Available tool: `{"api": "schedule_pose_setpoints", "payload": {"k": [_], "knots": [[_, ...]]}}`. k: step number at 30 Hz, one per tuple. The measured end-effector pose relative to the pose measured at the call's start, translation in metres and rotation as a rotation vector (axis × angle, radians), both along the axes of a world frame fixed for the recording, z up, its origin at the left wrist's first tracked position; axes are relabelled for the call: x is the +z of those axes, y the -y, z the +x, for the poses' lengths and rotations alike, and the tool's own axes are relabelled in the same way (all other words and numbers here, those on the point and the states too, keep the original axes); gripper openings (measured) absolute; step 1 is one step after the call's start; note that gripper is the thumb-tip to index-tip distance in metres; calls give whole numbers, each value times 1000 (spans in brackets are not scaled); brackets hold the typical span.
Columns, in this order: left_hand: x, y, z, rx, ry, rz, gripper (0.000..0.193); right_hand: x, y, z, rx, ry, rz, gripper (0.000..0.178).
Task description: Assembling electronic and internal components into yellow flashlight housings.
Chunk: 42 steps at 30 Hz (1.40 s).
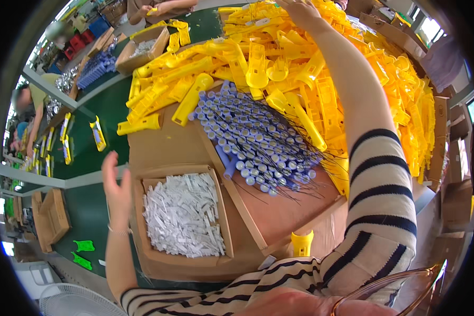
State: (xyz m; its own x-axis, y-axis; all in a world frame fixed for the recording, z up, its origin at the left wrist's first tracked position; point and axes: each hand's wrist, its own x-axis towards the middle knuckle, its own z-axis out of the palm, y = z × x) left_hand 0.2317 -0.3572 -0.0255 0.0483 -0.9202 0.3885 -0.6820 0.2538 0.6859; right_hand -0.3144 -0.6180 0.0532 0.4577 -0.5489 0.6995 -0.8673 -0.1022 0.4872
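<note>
My left hand [117,181] is raised, empty, with thumb and fingers apart, beside a cardboard box [229,231] of small white plastic strips [184,216]. My right arm stretches far forward over a large heap of yellow plastic housings [289,58]. On the heap's far part lies my right hand [303,16]; its fingertips run into the picture's top edge, so its grip is hidden. Between my arms, a shallow cardboard tray [279,229] holds many purple cylindrical cells [247,137] with thin black wires. One yellow housing [302,244] stands close to my body.
To the left, a green conveyor belt [81,152] carries yellow pieces, with two bright green parts [83,246] nearer me. A metal frame rail [84,181] crosses there. Co-workers' hands [166,8] show at the far side. Another box [142,50] stands far left; a fan [76,300] is lower left.
</note>
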Motion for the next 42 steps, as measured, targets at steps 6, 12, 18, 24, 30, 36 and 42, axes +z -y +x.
{"api": "schedule_pose_setpoints", "payload": {"k": [6,12,18,24,30,36,42], "knots": [[23,-78,-26,-346,361,128,30,-7,48,-5,-304,-41,256,21],[42,-92,-49,-387,233,118,27,34,-43,5,251,894,-49,19],[76,-107,-104,-555,-7,19,36,88,-258,63,433,1332,441,23],[108,-149,-203,-831,-404,0,76,80,-423,145,563,1224,899,16],[97,-215,-224,-821,-660,96,60,26,-487,148,1049,1475,312,54],[110,-250,-231,-1080,-993,28,51,-44,-521,165,1173,1388,1329,60],[111,-273,-220,-881,-867,-228,48,-64,-576,164,1336,1776,1833,11]]}}
